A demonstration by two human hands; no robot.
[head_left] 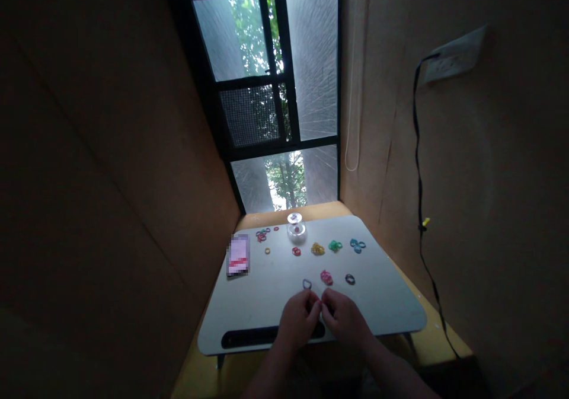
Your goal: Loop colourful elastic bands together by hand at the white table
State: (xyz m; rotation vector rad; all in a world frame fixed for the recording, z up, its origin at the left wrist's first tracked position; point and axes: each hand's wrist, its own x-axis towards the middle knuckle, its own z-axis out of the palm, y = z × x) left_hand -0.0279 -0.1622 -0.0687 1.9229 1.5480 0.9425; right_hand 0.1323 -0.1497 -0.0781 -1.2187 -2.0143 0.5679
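Note:
Over the near part of a white lap table, my left hand and my right hand meet with fingers curled and fingertips pinched together. Whatever lies between the fingertips is too small or hidden to make out. Just beyond my left hand is a loose purple band. A pile of pink bands and a dark ring-shaped band pile lie past my right hand. Farther back sit small piles of red bands, yellow bands, green bands and blue bands.
A clear round container stands at the table's back edge. Mixed bands and a single yellow band lie at back left, near a blurred pink-and-white packet. A black slot runs along the front. A cord hangs on the right wall.

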